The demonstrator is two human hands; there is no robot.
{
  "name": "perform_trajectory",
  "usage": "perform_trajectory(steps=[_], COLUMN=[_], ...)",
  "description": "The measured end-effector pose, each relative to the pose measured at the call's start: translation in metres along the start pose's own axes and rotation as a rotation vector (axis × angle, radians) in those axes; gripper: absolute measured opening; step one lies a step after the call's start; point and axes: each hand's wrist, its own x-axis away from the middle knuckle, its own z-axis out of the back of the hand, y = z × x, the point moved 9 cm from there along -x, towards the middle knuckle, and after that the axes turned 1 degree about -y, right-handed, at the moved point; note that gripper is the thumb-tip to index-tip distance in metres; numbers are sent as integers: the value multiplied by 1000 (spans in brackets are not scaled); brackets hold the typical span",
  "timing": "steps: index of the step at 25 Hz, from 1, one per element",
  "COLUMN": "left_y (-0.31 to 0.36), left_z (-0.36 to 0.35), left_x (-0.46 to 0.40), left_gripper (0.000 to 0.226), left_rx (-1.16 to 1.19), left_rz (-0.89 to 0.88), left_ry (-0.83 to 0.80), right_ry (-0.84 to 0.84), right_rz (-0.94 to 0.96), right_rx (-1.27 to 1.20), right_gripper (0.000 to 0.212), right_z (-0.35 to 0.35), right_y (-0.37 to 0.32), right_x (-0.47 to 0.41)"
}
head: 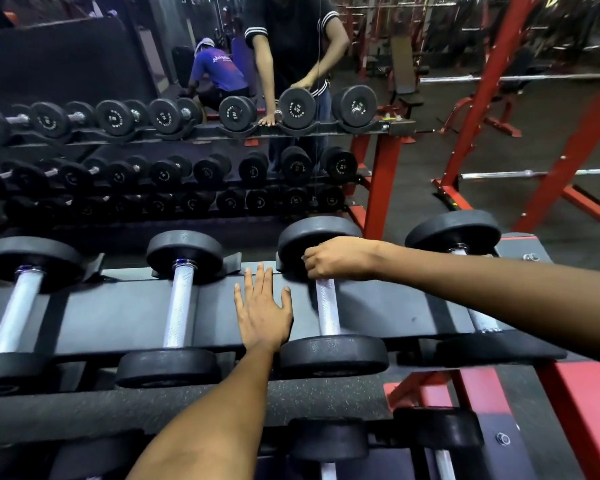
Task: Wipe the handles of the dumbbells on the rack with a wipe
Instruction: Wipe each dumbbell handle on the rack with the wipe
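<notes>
while my left hand (pixel 262 311) is lying flat with fingers spread on the rack (pixel 118 313), my right hand (pixel 338 258) is curling round the far end of the dumbbell handle (pixel 327 311) just beside it; i cannot tell whether a wipe is inside.

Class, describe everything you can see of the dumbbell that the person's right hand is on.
The dumbbell lies across the rack's top shelf, third from the left. Two round black heads, matte and rubbery looking, are joined by a silvery, knurled metal handle. The right hand curls round the handle's far end, against the far head. Whether it holds a wipe cannot be told. The left hand lies flat on the shelf just left of it, not clearly touching.
</notes>
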Motion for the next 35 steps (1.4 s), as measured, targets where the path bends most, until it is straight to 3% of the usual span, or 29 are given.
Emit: perform_trajectory(steps=[2,4,7,8,9,11,12,15,18,26,29,33,35], left_y=[1,0,-1,0,0,-1,-1,-2,-1,-1,0,-3,-2], left_z=[0,0,-1,-1,-1,-1,-2,-2,-1,-1,-1,-4,-3], left_x=[0,1,1,0,0,1,1,0,0,2,0,1,1], left_gripper=[61,61,61,61,61,60,60,64,62,68,68,69,69], left_rx=[-2,-4,13,17,21,25,25,20,7,11,14,-6,11], left_rz=[2,1,-2,-4,-3,-2,-2,2,-4,4,4,-3,0], left_ry=[2,5,8,12,16,16,18,17,11,-6,-5,-6,-12], right_ry=[243,489,773,794,803,835,838,639,573,669,764,690,733], right_rz=[-113,-430,-1339,-1577,-1673,-1661,-1649,-1555,-1533,-1582,-1513,-1551,-1557], right_rx=[16,-218,-1101,-1453,-1812,-2287,-2397,-2340,-2362,-2376,-2317,-2267,-2274], right_gripper=[16,22,23,22,20,22,27,25,17,21,20,26,25], right_z=[8,9,-55,-85,-105,-106,-99,-66,-65,-64,-61,-66,-66], right_y=[5,11,18,8,-1,1,7,9,6,13,23,20,19], right_x=[29,57,108,112,102,80,71,46,37,41,38,35,36])
